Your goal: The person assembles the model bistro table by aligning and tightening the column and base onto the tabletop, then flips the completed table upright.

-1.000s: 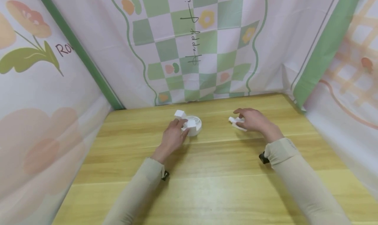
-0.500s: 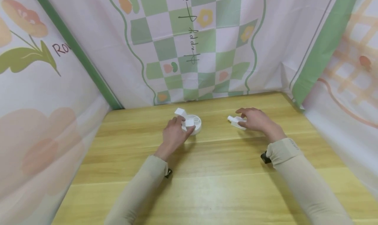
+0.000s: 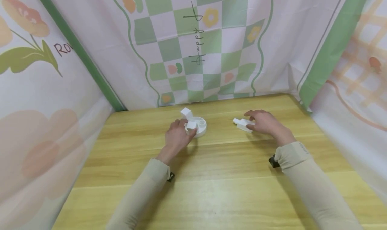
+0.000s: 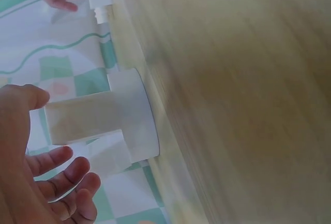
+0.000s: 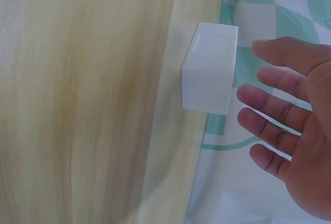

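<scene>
In the head view my left hand [image 3: 177, 136] holds the top of an upright white rectangular block [image 3: 191, 125]. Its thumb and curled fingers lie at opposite sides; in the left wrist view a small gap shows beside the fingers. The block [image 4: 85, 115] stands on a round white base [image 4: 137, 113], whose open compartments show from above. Behind it rises a second white block [image 3: 186, 113]. My right hand [image 3: 266, 122] hovers with spread fingers beside a small white bottle [image 3: 243, 125] with a narrow neck, lying on the table. In the right wrist view these fingers are apart from the bottle [image 5: 209, 71].
The wooden table [image 3: 208, 189] runs to a printed curtain [image 3: 205, 48] at the back. More printed cloth [image 3: 54, 139] hangs at the left, and a checked cloth [image 3: 356, 82] at the right. Each wrist carries a small black device.
The blocks have turned clockwise with the round base: the front one shifted left, the rear one right and back. My right hand drew slightly right, away from the bottle.
</scene>
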The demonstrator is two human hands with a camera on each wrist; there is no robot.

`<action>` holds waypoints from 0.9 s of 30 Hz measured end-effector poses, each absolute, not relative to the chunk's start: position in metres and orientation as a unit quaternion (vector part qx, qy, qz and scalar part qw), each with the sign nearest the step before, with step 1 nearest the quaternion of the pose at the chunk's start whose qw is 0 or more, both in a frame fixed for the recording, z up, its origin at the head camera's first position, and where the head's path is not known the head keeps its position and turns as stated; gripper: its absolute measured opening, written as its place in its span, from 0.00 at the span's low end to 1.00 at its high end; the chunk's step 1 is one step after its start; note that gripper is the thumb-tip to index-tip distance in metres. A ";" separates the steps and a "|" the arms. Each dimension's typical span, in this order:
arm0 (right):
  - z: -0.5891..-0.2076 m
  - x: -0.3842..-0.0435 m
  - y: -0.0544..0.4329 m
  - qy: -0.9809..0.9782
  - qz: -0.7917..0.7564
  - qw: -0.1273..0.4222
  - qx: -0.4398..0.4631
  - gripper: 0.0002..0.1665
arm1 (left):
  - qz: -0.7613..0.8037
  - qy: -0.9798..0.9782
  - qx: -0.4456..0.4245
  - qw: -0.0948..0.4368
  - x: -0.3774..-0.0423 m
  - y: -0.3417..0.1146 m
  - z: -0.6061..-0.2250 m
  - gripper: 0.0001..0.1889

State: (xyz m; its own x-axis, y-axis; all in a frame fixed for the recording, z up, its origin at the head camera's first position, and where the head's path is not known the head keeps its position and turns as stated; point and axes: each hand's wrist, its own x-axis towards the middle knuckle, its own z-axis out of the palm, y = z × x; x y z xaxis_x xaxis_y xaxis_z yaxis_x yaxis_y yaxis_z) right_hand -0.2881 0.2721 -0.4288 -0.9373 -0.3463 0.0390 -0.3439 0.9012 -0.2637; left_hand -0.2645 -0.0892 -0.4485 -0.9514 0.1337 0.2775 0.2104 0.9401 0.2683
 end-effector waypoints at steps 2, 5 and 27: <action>-0.429 -0.289 0.272 0.975 -0.134 0.007 -0.174 0.33 | -0.148 -0.975 -0.091 0.137 -0.265 -0.091 -0.450 0.32; -0.429 -0.290 0.273 0.976 -0.134 0.008 -0.173 0.33 | -0.151 -0.972 -0.096 0.149 -0.267 -0.093 -0.451 0.31; -0.437 -0.291 0.276 0.979 -0.132 0.022 -0.153 0.36 | -0.185 -0.970 -0.088 0.128 -0.271 -0.110 -0.455 0.27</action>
